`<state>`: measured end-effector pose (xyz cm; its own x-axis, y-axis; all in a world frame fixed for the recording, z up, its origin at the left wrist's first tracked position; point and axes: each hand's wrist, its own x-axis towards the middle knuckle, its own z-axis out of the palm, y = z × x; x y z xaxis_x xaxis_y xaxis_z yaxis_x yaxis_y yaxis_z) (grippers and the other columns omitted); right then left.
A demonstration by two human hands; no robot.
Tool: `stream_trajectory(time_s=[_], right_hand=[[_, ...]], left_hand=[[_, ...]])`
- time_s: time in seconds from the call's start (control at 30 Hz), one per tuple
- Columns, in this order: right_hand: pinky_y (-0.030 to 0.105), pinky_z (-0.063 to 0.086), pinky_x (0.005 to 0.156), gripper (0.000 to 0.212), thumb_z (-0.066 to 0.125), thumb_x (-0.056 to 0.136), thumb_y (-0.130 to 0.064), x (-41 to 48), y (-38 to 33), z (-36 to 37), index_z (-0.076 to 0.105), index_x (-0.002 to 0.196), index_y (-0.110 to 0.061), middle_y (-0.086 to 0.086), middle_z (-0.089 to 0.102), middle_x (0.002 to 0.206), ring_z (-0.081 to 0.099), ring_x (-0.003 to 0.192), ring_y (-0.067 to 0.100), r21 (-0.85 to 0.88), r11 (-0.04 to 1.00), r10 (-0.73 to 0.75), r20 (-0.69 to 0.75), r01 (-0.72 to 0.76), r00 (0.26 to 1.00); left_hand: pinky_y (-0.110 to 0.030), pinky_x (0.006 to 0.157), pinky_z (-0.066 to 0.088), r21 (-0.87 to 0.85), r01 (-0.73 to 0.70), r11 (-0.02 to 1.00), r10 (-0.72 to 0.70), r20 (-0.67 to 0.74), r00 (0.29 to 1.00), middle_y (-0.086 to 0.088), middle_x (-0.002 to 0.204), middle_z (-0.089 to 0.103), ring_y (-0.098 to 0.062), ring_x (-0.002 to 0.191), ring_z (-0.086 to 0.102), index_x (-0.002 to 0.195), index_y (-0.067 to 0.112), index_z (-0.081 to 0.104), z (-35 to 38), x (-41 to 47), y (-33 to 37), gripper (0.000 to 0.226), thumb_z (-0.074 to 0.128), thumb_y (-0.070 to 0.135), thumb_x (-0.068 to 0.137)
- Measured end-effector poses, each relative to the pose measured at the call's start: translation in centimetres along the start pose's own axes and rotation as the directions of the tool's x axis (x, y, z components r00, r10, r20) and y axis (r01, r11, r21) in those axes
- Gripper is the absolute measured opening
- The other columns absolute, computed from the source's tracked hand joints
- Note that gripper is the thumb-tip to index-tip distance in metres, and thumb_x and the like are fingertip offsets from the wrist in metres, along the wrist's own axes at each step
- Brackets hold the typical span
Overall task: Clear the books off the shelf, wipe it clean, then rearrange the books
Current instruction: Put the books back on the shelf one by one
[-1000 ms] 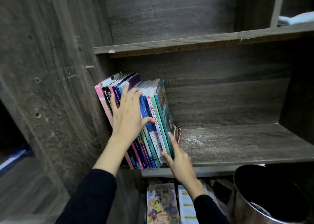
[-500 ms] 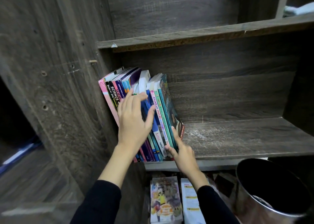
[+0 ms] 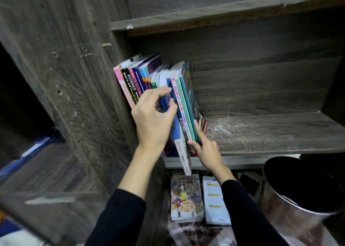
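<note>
Since a moment ago, the left hand [image 3: 153, 119] has curled from flat on the spines into a pinch on a blue-and-white paperback book [image 3: 182, 148]. That book now pokes out, tilted, past the front edge of the dark wooden shelf [image 3: 270, 134]. It sits in a leaning row of colourful books [image 3: 134, 81] at the shelf's left end. The right hand [image 3: 207, 150] grips the lower end of the teal-spined books [image 3: 188, 111] at the row's right. Below lie stacked booklets [image 3: 186, 197] beside a round black bin [image 3: 298, 189].
</note>
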<state>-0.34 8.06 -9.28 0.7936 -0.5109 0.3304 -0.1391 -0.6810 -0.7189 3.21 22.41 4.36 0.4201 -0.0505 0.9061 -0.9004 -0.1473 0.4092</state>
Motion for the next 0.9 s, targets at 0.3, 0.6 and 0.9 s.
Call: stream_trajectory(time_s=[0.3,0.6,0.9], right_hand=[[0.034,0.043,0.081,0.072,0.051,0.095,-0.04,0.0,0.4,0.3,0.006,0.15,-0.037,0.017,0.068,0.109,0.063,0.095,0.035,-0.003,1.0,-0.019,-0.005,0.019,1.0],[0.045,0.016,0.117,0.073,0.027,0.089,-0.062,-2.9,-0.7,0.6,0.002,0.151,-0.035,-0.002,-0.001,0.161,0.005,0.147,0.015,0.135,0.988,-0.078,0.064,0.069,0.995],[0.037,0.024,0.117,0.068,0.043,0.1,-0.04,-7.8,-4.2,-0.1,-0.005,0.148,-0.046,-0.019,0.002,0.158,0.011,0.142,-0.001,0.167,0.959,-0.251,0.126,0.229,0.96]], left_hand=[[-0.032,0.088,0.05,0.058,0.211,0.976,-0.219,0.253,0.942,0.006,0.121,0.061,-0.015,0.097,0.064,0.133,0.034,0.037,-1.0,-2.5,0.5,0.048,0.059,0.02,0.091],[-0.042,0.09,0.048,0.036,0.344,0.938,-0.323,0.447,0.834,0.018,0.097,0.062,-0.014,0.079,0.064,0.128,0.044,0.029,-2.0,-1.3,0.9,0.05,0.058,0.023,0.093],[-0.047,0.079,0.055,-0.087,0.447,0.89,-0.368,0.441,0.819,0.006,0.104,0.065,-0.016,0.092,0.066,0.117,0.042,0.038,-2.9,-1.4,2.4,0.046,0.061,0.012,0.09]])
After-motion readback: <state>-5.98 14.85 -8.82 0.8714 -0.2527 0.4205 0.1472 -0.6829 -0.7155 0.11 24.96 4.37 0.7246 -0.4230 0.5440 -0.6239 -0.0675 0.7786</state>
